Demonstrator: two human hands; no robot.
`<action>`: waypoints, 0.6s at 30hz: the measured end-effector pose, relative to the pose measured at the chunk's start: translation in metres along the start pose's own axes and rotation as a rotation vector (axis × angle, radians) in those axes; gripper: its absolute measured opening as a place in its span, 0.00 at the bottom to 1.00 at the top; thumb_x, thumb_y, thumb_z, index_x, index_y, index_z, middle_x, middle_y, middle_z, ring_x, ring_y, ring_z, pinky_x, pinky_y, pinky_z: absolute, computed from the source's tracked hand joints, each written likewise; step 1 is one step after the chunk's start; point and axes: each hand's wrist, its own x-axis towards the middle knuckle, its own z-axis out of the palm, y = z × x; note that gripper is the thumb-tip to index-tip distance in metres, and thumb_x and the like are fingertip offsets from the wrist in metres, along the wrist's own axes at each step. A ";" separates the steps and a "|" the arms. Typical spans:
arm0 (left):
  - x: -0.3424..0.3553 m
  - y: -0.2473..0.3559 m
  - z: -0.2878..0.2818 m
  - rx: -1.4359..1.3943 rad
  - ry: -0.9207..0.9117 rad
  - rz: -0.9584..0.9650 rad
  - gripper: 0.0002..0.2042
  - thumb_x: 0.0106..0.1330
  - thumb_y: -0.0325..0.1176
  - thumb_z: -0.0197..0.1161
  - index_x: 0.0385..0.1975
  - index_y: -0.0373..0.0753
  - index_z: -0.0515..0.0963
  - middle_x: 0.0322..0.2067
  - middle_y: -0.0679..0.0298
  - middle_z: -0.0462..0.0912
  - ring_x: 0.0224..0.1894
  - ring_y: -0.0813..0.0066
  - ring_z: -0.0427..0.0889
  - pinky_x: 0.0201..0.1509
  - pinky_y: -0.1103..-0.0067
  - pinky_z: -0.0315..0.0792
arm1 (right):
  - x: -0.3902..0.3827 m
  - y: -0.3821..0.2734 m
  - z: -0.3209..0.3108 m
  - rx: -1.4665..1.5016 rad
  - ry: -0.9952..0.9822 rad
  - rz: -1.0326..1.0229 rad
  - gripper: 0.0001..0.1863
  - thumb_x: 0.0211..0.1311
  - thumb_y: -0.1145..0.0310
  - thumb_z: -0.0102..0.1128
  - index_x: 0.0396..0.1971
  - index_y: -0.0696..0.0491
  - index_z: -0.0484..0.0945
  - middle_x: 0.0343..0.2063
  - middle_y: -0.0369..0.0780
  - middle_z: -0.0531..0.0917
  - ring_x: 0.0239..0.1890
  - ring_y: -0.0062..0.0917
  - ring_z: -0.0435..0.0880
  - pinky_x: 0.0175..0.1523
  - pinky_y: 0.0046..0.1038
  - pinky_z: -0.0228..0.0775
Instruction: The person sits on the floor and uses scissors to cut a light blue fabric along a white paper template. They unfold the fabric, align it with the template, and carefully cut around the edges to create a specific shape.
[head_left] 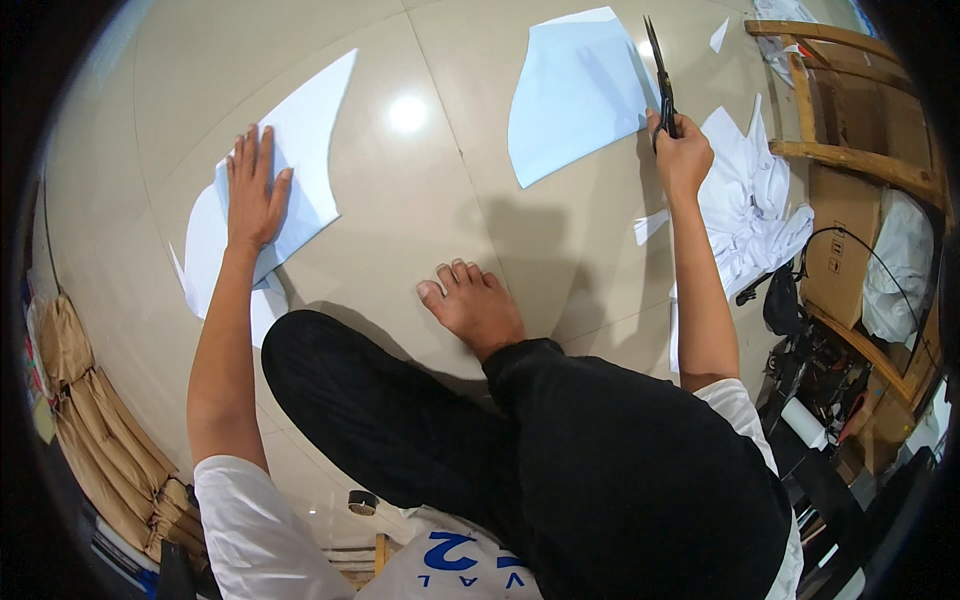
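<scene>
A: What are the two hands doing?

B: The left hand (257, 195) lies flat, fingers stretched and a little apart, on a white and pale-blue cut piece (315, 150) on the floor to the person's left. The right hand (685, 155) is curled around the handles of black scissors (664, 88).

A: Which way do the scissors point?

B: Away from the person, with the blades together or nearly so. They are at the right edge of a pale-blue panel (578, 100); whether they touch it is unclear.

A: And the panel itself?

B: It lies flat on the tiled floor (420, 180), ahead and to the right, well apart from the left piece.

A: What is around the right arm?

B: A crumpled white cloth (750, 190) lies just to its right, and a small white scrap (651, 228) to its left. Farther right stand a wooden rack (850, 157) and a cardboard box (835, 200).

A: And between the hands?

B: Nearer the person, one bare foot (470, 305) rests on the tiles.
</scene>
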 end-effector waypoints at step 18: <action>0.100 0.345 0.008 -0.449 -0.080 -0.405 0.24 0.68 0.47 0.74 0.56 0.37 0.80 0.50 0.57 0.81 0.55 0.56 0.77 0.59 0.60 0.69 | -0.049 0.018 0.017 -0.009 0.016 -0.038 0.24 0.61 0.53 0.80 0.35 0.63 0.87 0.30 0.49 0.88 0.34 0.43 0.87 0.44 0.41 0.78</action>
